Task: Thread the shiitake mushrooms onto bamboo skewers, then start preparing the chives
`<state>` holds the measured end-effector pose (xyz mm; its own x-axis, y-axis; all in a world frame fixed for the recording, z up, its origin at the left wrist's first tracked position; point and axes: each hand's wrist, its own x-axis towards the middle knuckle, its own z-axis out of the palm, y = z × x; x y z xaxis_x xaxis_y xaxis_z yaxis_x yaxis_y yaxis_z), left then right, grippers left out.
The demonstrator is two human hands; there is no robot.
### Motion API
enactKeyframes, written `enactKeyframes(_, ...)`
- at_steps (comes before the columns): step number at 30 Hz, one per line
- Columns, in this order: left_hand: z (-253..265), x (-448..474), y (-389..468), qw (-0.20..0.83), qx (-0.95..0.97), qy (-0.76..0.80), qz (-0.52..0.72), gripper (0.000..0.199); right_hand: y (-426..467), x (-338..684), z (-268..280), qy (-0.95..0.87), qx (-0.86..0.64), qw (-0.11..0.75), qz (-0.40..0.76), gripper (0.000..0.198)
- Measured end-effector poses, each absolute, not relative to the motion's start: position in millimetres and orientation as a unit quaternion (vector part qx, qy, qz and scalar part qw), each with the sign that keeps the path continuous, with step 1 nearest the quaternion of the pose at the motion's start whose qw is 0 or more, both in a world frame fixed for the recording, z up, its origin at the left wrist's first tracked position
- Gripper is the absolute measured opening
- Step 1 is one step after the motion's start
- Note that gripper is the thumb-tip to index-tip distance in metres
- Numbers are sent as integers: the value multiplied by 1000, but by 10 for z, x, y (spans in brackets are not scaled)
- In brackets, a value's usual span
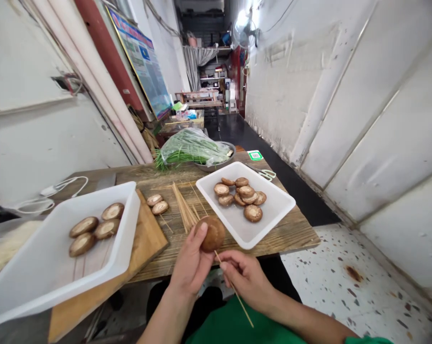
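Observation:
My left hand is closed around a brown mushroom, its cap facing up with the thumb on top. A thin bamboo skewer is pinched in my right hand. The skewer's upper end is at the mushroom's lower edge; whether it has gone in I cannot tell. Beyond my hands lies a bundle of skewers on the wooden table. To its left, two mushrooms sit beside each other with a skewer at the nearer one. A white tray on the right holds several loose mushrooms.
A deeper white tray with skewered mushrooms rests on a wooden board at left. Green vegetables in a plastic bag lie on a metal bowl behind. Scissors are beyond the right tray. A white cable lies at left.

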<state>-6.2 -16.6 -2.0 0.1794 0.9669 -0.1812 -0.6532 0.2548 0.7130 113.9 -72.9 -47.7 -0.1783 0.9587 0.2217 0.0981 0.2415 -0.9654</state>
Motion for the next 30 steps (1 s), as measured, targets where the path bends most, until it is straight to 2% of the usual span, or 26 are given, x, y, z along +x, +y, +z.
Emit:
enactKeyframes(2,105,157,-165,760,240,297,526,24,-787,1276,-417,-567,-403,526,489,25)
enactKeyframes(6,240,520,-102,764,253,283,521,28,-845,1474,-356,-514,-410,532,533,34)
enactKeyframes(11,207,778,-33,723,283,319,544,19,-850,1611,-330,-528,-449,554,461,36)
enactKeyframes(19,84,978,-73,734,289,352,503,16,-779,1694,-400,-496,-467,574,454,35)
enactKeyframes(22,15,1082,-107,738,292,357,492,18,-750,1744,-440,-478,-478,583,451,35)
enactKeyframes(26,38,1101,-35,766,283,339,467,31,-769,1942,-432,-467,-494,588,438,34)
enactKeyframes(28,81,1055,126,737,337,358,464,31,-793,2084,-412,-464,-507,586,431,34)
enactKeyframes(30,112,1022,385,614,497,407,458,31,-808,2209,-403,-464,-515,579,429,33)
